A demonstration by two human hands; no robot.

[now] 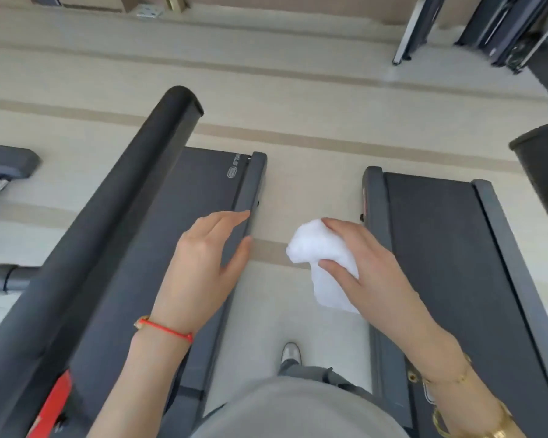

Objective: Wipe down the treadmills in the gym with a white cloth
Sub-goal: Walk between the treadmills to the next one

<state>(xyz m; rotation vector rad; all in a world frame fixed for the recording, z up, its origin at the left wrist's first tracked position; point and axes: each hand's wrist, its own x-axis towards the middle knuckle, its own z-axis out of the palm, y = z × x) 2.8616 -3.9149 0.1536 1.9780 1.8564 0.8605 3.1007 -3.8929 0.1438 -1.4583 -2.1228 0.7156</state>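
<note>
My right hand (366,260) held the white cloth (321,254) bunched in curled fingers, above the floor between two treadmills. The right treadmill (431,248) lay just beside it, running lengthwise away from me. My left hand (204,263) hovered flat, fingers relaxed, over the left treadmill (203,184).

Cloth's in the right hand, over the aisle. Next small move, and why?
Probably swing the right hand and its white cloth onto a treadmill surface, most likely the left treadmill's side rail. The cloth hangs over bare floor between the two machines, touching neither, while the open left hand already reaches toward that rail.
</note>
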